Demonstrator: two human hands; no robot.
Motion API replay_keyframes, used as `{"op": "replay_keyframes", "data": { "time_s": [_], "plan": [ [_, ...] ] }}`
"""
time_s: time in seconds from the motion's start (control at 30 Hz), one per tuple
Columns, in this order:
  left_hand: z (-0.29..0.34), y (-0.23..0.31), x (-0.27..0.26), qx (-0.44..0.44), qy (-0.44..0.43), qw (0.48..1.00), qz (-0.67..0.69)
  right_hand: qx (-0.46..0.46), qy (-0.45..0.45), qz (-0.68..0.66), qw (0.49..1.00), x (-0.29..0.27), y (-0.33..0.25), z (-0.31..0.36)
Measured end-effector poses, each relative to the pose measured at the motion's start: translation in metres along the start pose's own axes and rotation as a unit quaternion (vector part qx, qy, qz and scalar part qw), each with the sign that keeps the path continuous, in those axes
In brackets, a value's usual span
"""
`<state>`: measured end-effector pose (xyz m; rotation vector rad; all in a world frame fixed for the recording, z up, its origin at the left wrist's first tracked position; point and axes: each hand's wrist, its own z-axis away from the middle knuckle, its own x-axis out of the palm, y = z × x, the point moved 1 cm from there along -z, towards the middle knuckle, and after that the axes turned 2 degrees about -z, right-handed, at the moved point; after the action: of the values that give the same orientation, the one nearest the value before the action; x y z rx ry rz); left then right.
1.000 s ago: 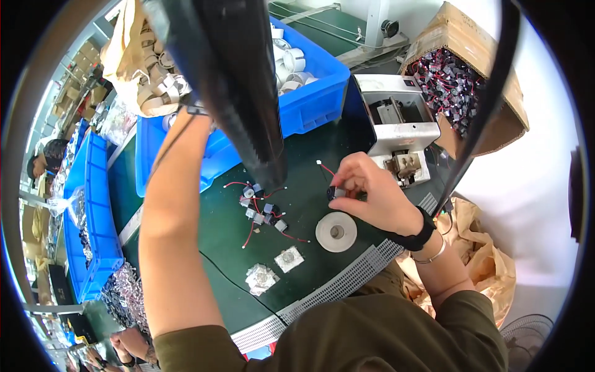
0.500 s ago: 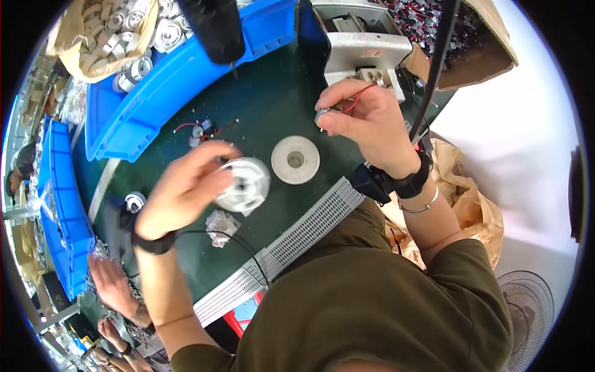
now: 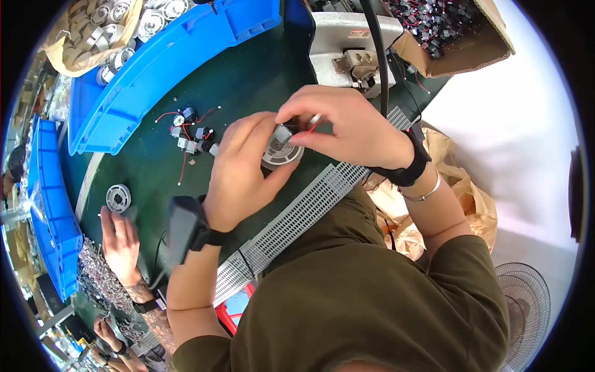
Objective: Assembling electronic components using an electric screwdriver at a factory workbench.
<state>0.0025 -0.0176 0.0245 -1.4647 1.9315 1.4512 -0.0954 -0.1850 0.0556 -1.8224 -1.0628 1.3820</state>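
Observation:
My left hand (image 3: 245, 164) curls around a round, pale slotted housing (image 3: 284, 156), thumb at its near edge. My right hand (image 3: 347, 127) pinches a small grey motor (image 3: 283, 133) with a red wire against the top of that housing. Whether the motor sits fully inside cannot be seen, since fingers cover part of it. The white ring-shaped block seen earlier in this spot is hidden by the hands and housing. Left of my left hand, several small motors (image 3: 191, 139) with red and black wires lie loose on the dark green table (image 3: 248, 74).
Blue bins (image 3: 180, 59) stand at the far left, beside a bag of round housings (image 3: 93, 37). A metal press (image 3: 356, 62) and a carton of motors (image 3: 434, 37) stand far right. A co-worker's hand (image 3: 121, 242) is near another housing (image 3: 118, 198). A perforated strip (image 3: 291, 214) lines the near edge.
My left hand has carried the housing right, to where the ring-shaped block was. My right hand has come down and left, bringing the motor to it. More loose motors are now uncovered.

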Motion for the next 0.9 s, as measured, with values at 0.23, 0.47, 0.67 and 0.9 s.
{"op": "replay_keyframes", "data": {
  "time_s": [0.23,0.47,0.67,0.9],
  "plan": [
    [-0.006,0.0,-0.003,-0.078,0.009,0.997,0.026,-0.021,0.012,0.094,0.995,0.002,-0.002,-0.004],
    [0.006,-0.005,0.014,-0.032,0.068,0.994,0.081,-0.069,0.011,0.227,0.971,0.027,-0.002,-0.006],
    [0.013,-0.005,0.009,-0.112,0.043,0.985,0.128,-0.103,-0.086,0.237,0.962,0.014,-0.003,-0.008],
    [0.052,-0.012,0.003,0.021,0.096,0.992,-0.075,-0.236,0.297,0.021,0.925,-0.007,-0.054,-0.107]
  ]
}}
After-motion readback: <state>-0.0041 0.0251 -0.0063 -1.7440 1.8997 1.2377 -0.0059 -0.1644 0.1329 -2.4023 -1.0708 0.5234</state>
